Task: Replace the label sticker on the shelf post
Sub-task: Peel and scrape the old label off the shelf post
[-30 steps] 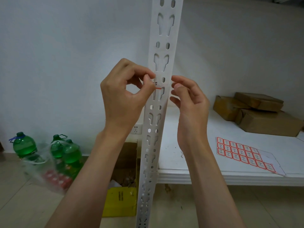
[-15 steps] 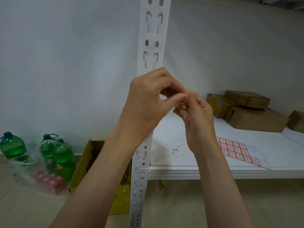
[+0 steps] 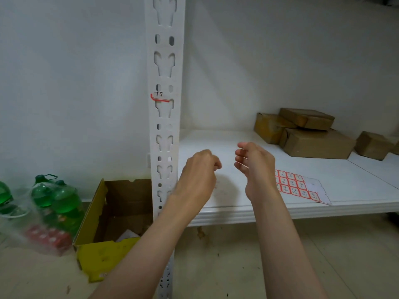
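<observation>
2 bare forearms, no sleeves visible; L hand (image 3: 199, 175) & R hand (image 3: 255, 169) ungloved, no rings/watch.

Sticker (image 3: 160, 97) on post (image 3: 165, 117), above the fingers (image 3: 216, 164): handwritten mark, looks like "21" upside down. Sticker sheet (image 3: 295, 186) marks unreadable.

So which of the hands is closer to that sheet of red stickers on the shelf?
The right hand. It hovers just left of the sticker sheet, its wrist overlapping the sheet's edge in view. The left hand is further left, near the shelf post.
</observation>
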`<state>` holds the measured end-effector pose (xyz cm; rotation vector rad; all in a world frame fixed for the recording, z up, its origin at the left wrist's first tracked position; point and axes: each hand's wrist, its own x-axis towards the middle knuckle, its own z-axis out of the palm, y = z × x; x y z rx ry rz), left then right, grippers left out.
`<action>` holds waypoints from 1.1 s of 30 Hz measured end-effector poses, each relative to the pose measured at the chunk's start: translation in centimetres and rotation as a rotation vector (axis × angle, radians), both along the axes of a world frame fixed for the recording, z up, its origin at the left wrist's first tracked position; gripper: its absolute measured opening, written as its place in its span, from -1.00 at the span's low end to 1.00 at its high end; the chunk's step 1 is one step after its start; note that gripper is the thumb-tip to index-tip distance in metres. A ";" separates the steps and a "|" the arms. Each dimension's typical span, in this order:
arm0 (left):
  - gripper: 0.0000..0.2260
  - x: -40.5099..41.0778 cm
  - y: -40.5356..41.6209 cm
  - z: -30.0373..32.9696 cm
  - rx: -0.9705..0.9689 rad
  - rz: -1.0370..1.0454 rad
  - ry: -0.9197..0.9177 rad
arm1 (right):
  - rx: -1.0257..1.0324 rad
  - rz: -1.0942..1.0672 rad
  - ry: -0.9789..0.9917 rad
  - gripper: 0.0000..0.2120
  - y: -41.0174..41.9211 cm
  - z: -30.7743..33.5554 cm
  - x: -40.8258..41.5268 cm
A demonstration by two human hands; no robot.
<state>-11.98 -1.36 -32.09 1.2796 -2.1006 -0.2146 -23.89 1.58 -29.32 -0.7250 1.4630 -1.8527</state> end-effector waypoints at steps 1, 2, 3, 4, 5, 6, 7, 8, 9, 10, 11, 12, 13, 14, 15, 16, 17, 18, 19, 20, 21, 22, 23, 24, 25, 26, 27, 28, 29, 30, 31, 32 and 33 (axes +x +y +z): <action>-0.67 0.0 -0.3 -0.9 0.032 -0.001 -0.002 | 0.018 -0.010 0.078 -0.83 -0.1 -0.1 0.1; -0.63 -0.1 -0.5 -1.6 0.070 -0.002 0.002 | 0.032 -0.010 0.151 -0.83 -0.3 -0.2 0.3; -0.62 -0.1 -0.6 -2.1 0.104 0.003 0.012 | 0.046 0.002 0.210 -0.83 -0.3 -0.3 0.4; -0.64 -0.1 -0.7 -2.5 0.123 0.014 0.024 | 0.064 0.025 0.251 -0.84 -0.4 -0.3 0.5; -0.69 -0.2 -0.9 -2.7 0.126 0.028 0.039 | 0.085 0.053 0.280 -0.84 -0.4 -0.4 0.5; -0.77 -0.2 -0.9 -2.8 0.114 0.040 0.050 | 0.107 0.080 0.303 -0.85 -0.5 -0.5 0.5; -0.85 -0.2 -1.0 -2.8 0.100 0.048 0.061 | 0.126 0.100 0.323 -0.85 -0.5 -0.5 0.5; -0.90 -0.2 -1.0 -2.8 0.095 0.053 0.069 | 0.139 0.114 0.336 -0.86 -0.5 -0.6 0.5; -0.92 -0.3 -1.0 -2.7 0.087 0.050 0.070 | 0.145 0.121 0.342 -0.86 -0.5 -0.6 0.5; -0.92 -0.3 -1.1 -2.8 0.077 0.043 0.054 | 0.145 0.123 0.345 -0.86 -0.5 -0.6 0.5; -0.90 -0.4 -1.2 -2.9 0.061 0.032 0.031 | 0.144 0.124 0.349 -0.86 -0.6 -0.6 0.5; -0.86 -0.5 -1.3 -2.9 0.048 0.021 0.002 | 0.143 0.124 0.353 -0.86 -0.6 -0.6 0.5; -0.82 -0.5 -1.4 -2.9 0.033 0.007 -0.023 | 0.140 0.122 0.356 -0.86 -0.6 -0.5 0.5; -0.78 -0.6 -1.4 -2.7 0.030 -0.003 -0.035 | 0.137 0.119 0.360 -0.85 -0.6 -0.4 0.6; -0.75 -0.6 -1.3 -2.5 0.034 -0.010 -0.039 | 0.132 0.117 0.361 -0.85 -0.6 -0.4 0.6; -0.74 -0.6 -1.2 -2.3 0.037 -0.013 -0.037 | 0.126 0.117 0.360 -0.85 -0.6 -0.3 0.7; -0.75 -0.6 -1.1 -2.0 0.040 -0.012 -0.023 | 0.119 0.116 0.356 -0.86 -0.6 -0.3 0.8; -0.77 -0.5 -1.0 -1.8 0.045 -0.005 -0.003 | 0.112 0.115 0.354 -0.86 -0.6 -0.2 0.8; -0.81 -0.4 -0.9 -1.6 0.047 0.005 0.018 | 0.105 0.112 0.352 -0.86 -0.6 -0.2 0.9; -0.86 -0.3 -0.9 -1.5 0.050 0.017 0.040 | 0.093 0.109 0.349 -0.87 -0.6 -0.1 0.9; -0.92 -0.1 -0.7 -1.3 0.050 0.030 0.057 | 0.076 0.105 0.343 -0.87 -0.6 -0.1 1.0; -0.93 -0.1 -0.5 -1.0 0.053 0.040 0.074 | 0.053 0.096 0.338 -0.88 -0.6 0.1 1.0; -0.92 0.0 -0.2 -0.7 0.053 0.037 0.088 | 0.023 0.084 0.333 -0.89 -0.6 0.3 1.1; -0.89 -0.2 0.1 -0.3 0.045 0.022 0.092 | -0.017 0.072 0.328 -0.90 -0.6 0.7 1.2; -0.84 -0.3 0.4 0.3 0.023 0.006 0.087 | -0.068 0.066 0.319 -0.91 -0.5 1.2 1.3; -0.78 -0.4 0.8 1.1 -0.009 -0.004 0.081 | -0.124 0.069 0.307 -0.90 -0.5 1.8 1.5; -0.75 -0.4 1.4 2.1 -0.044 -0.012 0.081 | -0.183 0.082 0.292 -0.89 -0.3 2.4 1.7; -0.76 -0.4 1.9 3.2 -0.084 -0.015 0.096 | -0.241 0.098 0.279 -0.87 -0.1 3.1 2.0; -0.79 -0.3 2.5 4.4 -0.135 -0.009 0.120 | -0.298 0.115 0.263 -0.86 0.2 3.8 2.2; -0.83 -0.1 3.1 5.6 -0.196 0.011 0.150 | -0.348 0.126 0.245 -0.86 0.5 4.4 2.4; -0.84 0.2 3.7 6.8 -0.257 0.038 0.186 | -0.391 0.135 0.221 -0.86 0.7 4.9 2.5; -0.84 0.7 4.3 7.9 -0.314 0.052 0.236 | -0.425 0.139 0.195 -0.87 0.9 5.4 2.7; -0.86 1.4 4.9 8.9 -0.365 0.041 0.301 | -0.454 0.145 0.173 -0.88 1.1 5.8 3.0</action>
